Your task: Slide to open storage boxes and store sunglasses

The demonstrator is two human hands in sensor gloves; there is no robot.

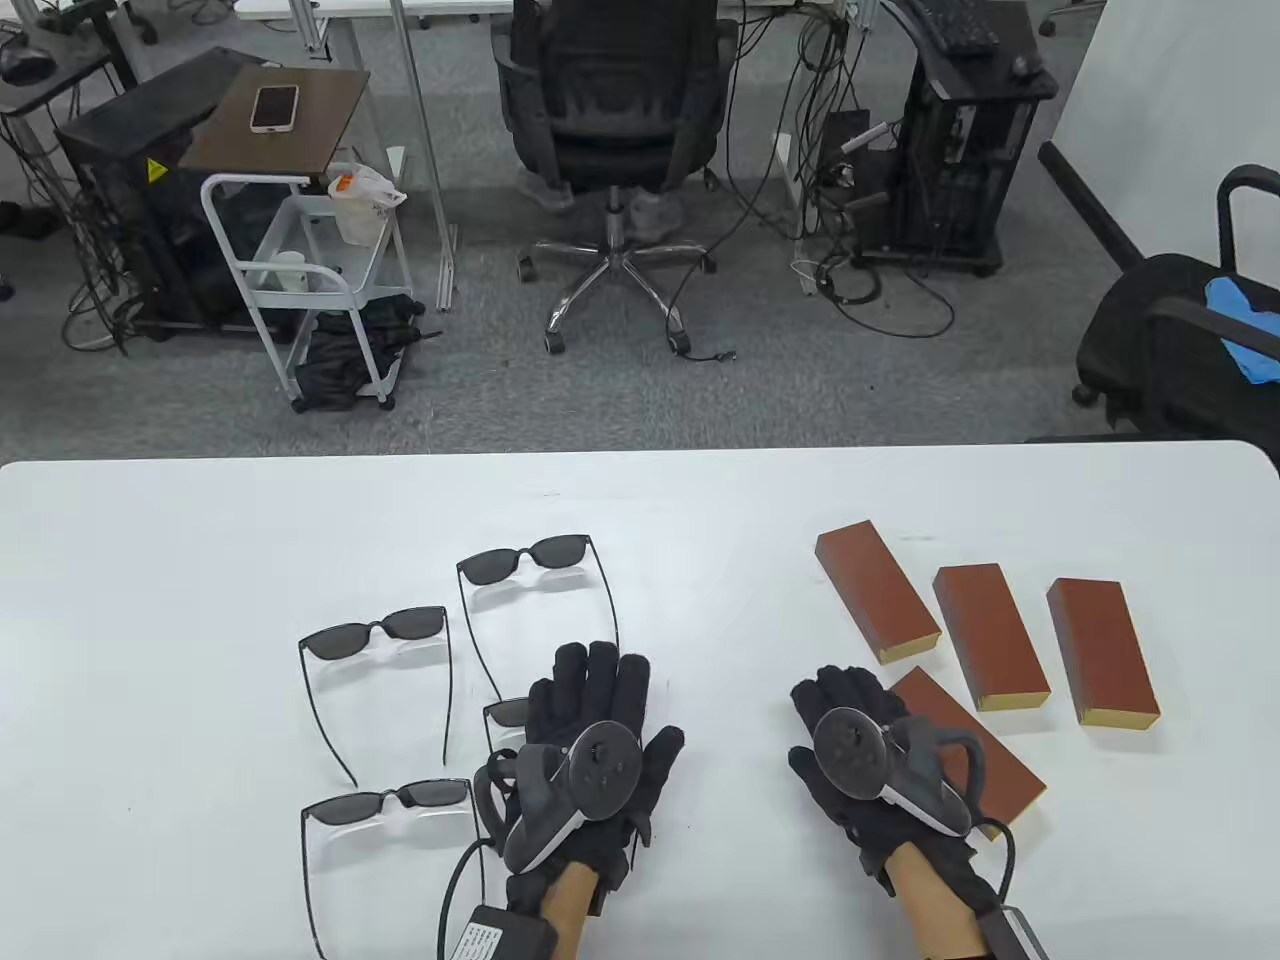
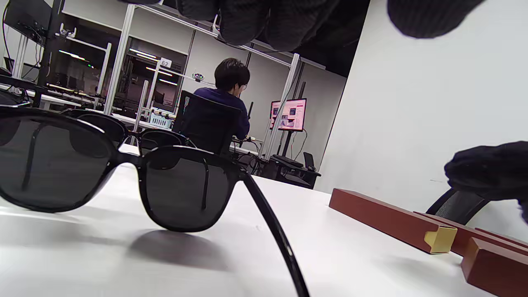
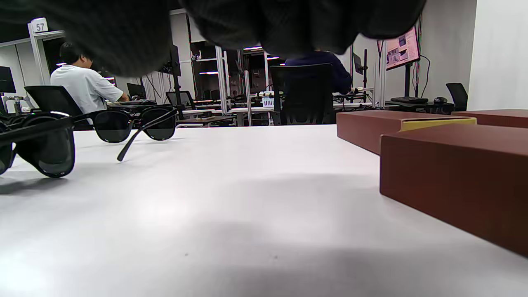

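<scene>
1. Left hand (image 1: 590, 745): palm down low over the white table (image 1: 200, 600), fingers straight and close together, gripping nothing; covering most of one pair of sunglasses (image 1: 507, 712), only a lens corner showing at its left edge.
2. Right hand (image 1: 860, 760): palm down, fingers lightly bent and slightly spread, holding nothing; just beside the nearest brown box (image 1: 985, 745), partly overlapping it in the table view; actual contact impossible to tell.
3. Three more pairs, arms unfolded: far pair (image 1: 525, 562), middle-left pair (image 1: 375, 632), near pair (image 1: 390, 800).
4. Three more closed brown boxes in a row beyond the right hand: left box (image 1: 875, 590), middle box (image 1: 990, 635), right box (image 1: 1100, 650), yellow inner ends facing the near edge.
5. Left wrist view: dark lenses (image 2: 181, 189) standing close to the camera, boxes to the right.
</scene>
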